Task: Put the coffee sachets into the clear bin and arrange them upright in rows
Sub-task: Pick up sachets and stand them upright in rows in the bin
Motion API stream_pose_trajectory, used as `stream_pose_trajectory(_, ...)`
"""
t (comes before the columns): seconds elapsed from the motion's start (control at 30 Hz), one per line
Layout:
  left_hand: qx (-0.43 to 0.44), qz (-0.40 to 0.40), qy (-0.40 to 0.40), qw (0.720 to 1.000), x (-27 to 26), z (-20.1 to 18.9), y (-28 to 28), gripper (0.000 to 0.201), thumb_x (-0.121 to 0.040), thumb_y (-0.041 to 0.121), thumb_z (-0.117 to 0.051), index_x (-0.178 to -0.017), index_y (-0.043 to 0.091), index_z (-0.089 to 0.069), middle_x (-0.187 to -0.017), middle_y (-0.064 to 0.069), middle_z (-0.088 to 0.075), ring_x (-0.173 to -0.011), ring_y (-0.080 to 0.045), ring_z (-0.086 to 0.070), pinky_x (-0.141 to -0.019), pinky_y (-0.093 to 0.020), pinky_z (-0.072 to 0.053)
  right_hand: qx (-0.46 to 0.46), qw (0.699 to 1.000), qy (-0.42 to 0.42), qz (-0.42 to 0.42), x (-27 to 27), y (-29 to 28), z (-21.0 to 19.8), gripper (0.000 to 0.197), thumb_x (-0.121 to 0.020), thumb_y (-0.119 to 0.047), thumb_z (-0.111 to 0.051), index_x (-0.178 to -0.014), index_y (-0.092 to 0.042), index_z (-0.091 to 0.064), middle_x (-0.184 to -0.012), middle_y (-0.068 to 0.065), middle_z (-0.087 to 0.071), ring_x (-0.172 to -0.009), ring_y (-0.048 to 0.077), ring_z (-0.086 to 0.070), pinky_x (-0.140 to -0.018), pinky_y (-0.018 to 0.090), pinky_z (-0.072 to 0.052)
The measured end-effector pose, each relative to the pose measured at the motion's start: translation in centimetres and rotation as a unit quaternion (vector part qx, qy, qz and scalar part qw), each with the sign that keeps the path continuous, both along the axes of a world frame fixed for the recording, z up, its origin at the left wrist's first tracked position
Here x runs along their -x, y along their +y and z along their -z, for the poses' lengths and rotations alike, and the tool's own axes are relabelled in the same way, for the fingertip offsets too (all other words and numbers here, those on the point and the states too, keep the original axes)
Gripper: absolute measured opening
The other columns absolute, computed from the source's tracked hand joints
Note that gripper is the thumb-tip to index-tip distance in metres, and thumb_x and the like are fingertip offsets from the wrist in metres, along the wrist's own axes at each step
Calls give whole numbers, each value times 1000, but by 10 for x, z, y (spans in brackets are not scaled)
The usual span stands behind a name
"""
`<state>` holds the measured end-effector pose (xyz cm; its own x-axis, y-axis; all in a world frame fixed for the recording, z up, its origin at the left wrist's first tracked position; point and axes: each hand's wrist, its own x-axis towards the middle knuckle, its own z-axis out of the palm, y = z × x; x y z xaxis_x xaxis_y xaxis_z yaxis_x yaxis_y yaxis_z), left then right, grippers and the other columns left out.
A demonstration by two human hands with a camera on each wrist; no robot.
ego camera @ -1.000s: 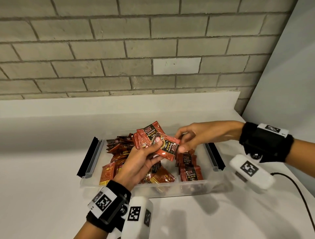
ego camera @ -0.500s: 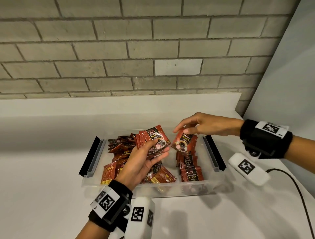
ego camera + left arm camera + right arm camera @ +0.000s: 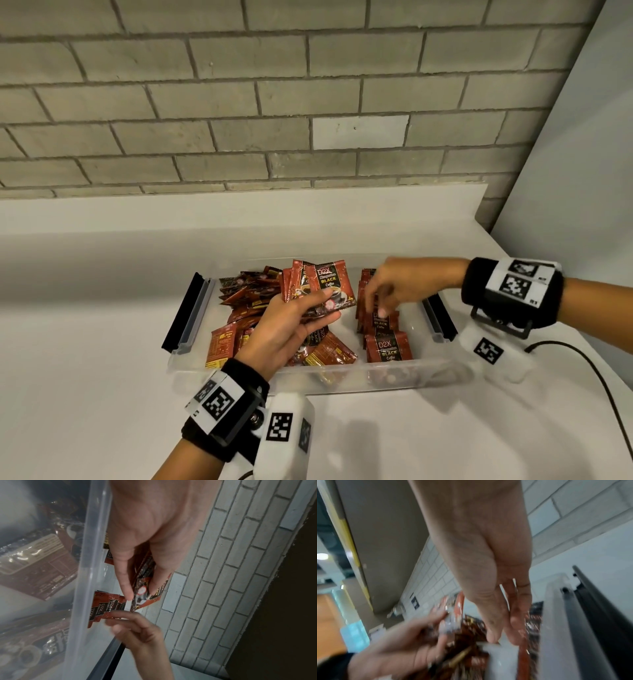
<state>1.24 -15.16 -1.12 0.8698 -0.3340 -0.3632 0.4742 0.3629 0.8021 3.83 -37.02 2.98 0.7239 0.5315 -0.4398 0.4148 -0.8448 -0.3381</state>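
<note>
Left hand [image 3: 287, 329] bare, wearing a black wristband [image 3: 226, 411] carrying white square-code tags | right hand [image 3: 404, 284] wearing a matching band [image 3: 510, 291] | white coded camera block [image 3: 489, 353] trailing 1 black cable [image 3: 582, 363]

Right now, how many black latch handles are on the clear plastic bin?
2. One black latch handle is on the left end of the clear plastic bin, the other on its right end. Neither looks hidden.

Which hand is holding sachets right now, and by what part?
The left hand holds a small stack of sachets above the clear bin, thumb across their lower edge. The right hand holds nothing; its fingertips reach down to the upright row.
</note>
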Motion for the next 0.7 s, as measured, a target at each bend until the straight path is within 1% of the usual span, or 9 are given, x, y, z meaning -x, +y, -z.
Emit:
stream_pose_trajectory(0.1, -13, 23, -12, 1000, 1, 0, 0, 27, -78, -2, -69, -105, -5, -65, -103, -21, -71, -86, -24, -71, -80, -39, -59, -92, 989, -84, 79, -8, -7, -24, 24, -91, -30, -60, -112, -19, -65, -99, -10, -69, -85, -6, -63, -79, 13, -46)
stream_pose_trajectory(0.17, -19, 39, -17, 999, 2, -2, -1, 27, -76, -3, -70, -103, -4, -66, -104, -21, -71, -91, -27, -71, -81, -41, -58, -166, 975, -88, 117, -7, -4, -33, 28, -90, -38, -60, -113, -23, -64, -101, -14, -68, -94, -4, -62, -78, 9, -44)
stream_pose_trajectory(0.23, -24, 50, -17, 998, 4, -3, -2, 25, -74, -4, -71, -98, -1, -67, -103, -21, -72, -95, -30, -70, -81, -42, -58, -191, 972, -71, 118, -3, 6, -33, 31, -88, -39, -62, -116, -24, -63, -102, -16, -68, -97, -5, -61, -75, 5, -44)
stream_pose_trajectory(0.3, -29, 56, -11, 998, 5, -3, -2, 28, -72, -2, -72, -100, 0, -67, -103, -20, -72, -96, -30, -70, -81, -42, -58, -187, 973, -79, 110, -2, 14, -26, 26, -88, -32, -65, -111, -20, -67, -99, -11, -70, -93, 0, -64, -73, 6, -45)
stream_pose_trajectory(0.37, -35, 56, -9, 998, 5, -2, -2, 34, -71, 6, -75, -103, 0, -66, -103, -19, -72, -96, -29, -70, -79, -38, -59, -188, 971, -90, 118, -2, 15, -22, 17, -88, -24, -67, -102, -16, -71, -94, -6, -72, -87, 4, -66, -73, 12, -47)
stream_pose_trajectory(0.43, -28, 32, 0, 999, 2, 0, -1, 32, -77, 14, -73, -106, 0, -67, -104, -18, -72, -95, -26, -70, -77, -35, -59, -190, 968, -79, 145, -4, 9, -24, 12, -87, -22, -67, -96, -15, -71, -91, -6, -72, -85, 6, -66, -73, 17, -49)
stream_pose_trajectory(0.57, 15, -16, 26, 999, -4, 4, 2, 25, -94, 14, -57, -108, -5, -63, -99, -22, -67, -87, -26, -66, -82, -38, -58, -157, 972, -9, 174, -3, -11, -23, 9, -85, -22, -69, -92, -18, -73, -90, -14, -73, -90, 4, -66, -89, 28, -51)
stream_pose_trajectory(0.63, 11, -15, 25, 1000, -6, 5, 2, 23, -95, 13, -53, -108, -3, -62, -99, -21, -67, -90, -26, -65, -86, -39, -57, -108, 982, 23, 154, 3, -16, -14, 9, -84, -24, -70, -91, -20, -74, -85, -19, -72, -89, -1, -65, -94, 28, -48)
stream_pose_trajectory(0.7, -9, -13, 14, 1000, -6, 6, 2, 24, -94, 13, -55, -110, -2, -63, -102, -19, -71, -97, -24, -66, -86, -36, -55, -52, 991, 37, 121, 10, -16, -4, 12, -84, -26, -70, -95, -21, -74, -89, -16, -73, -89, -1, -66, -96, 27, -46)
